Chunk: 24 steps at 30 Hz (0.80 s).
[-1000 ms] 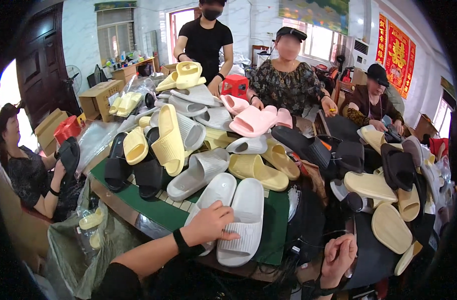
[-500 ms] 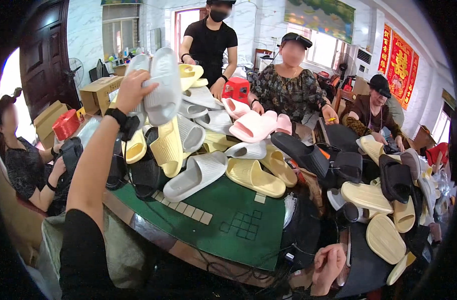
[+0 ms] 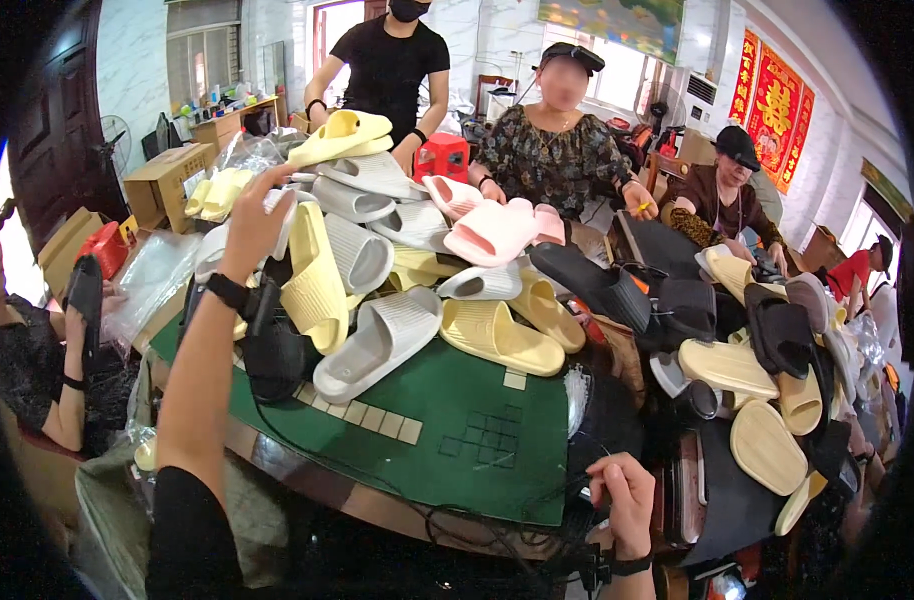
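Note:
My left hand (image 3: pixel 252 230) is at the left side of a heap of slippers, fingers stretched out and apart. It touches a light grey slipper (image 3: pixel 287 222); another pale grey slipper (image 3: pixel 211 250) shows on the other side of the wrist. Just right of my hand stands a yellow slipper (image 3: pixel 314 285), with a grey slipper (image 3: pixel 382 340) in front of it. Low at the right, my right hand (image 3: pixel 627 500) is raised with curled fingers, thumb and forefinger close together. Whatever they may pinch is too small to make out. A bundle of white strings (image 3: pixel 577 395) hangs near it.
Green table top (image 3: pixel 377 470) bears pale tiles and dark cables. More slippers, such as a yellow one (image 3: pixel 767 447), pile up at the right. Several people are around the table; one at the left holds a black slipper (image 3: pixel 83 300). Cardboard boxes (image 3: pixel 167 180) stand behind.
My left hand has lowered the light grey slippers onto the heap and its fingers have loosened. My right hand has risen slightly and moved left. The person at the left has lifted a black slipper.

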Available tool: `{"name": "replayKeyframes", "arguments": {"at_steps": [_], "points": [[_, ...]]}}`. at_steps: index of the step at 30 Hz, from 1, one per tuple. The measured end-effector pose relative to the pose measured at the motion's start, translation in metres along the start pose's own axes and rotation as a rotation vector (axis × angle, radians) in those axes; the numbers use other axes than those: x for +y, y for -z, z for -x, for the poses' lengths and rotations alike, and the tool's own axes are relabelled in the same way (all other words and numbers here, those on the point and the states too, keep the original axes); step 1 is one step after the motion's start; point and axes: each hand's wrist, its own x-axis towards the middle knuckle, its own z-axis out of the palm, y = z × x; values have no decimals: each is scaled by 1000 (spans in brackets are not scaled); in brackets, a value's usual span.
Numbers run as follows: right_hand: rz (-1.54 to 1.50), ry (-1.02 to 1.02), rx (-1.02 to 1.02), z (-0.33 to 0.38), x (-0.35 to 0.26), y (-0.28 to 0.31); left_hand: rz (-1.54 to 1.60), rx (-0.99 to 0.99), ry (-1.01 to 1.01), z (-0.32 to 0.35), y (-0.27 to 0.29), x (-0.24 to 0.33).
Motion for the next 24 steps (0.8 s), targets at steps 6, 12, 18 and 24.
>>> {"name": "replayKeyframes", "arguments": {"at_steps": [6, 12, 18, 24], "points": [[373, 188, -36, -36, -8, -44, 629, 73, -230, 34, 29, 163], [636, 569, 79, -67, -23, -62, 860, 175, -775, 80, 84, 211], [945, 844, 35, -105, 7, -92, 1001, -108, -943, 83, 108, 185], [1302, 517, -293, -111, 70, -90, 1186, -41, -805, 87, 92, 176]]}}
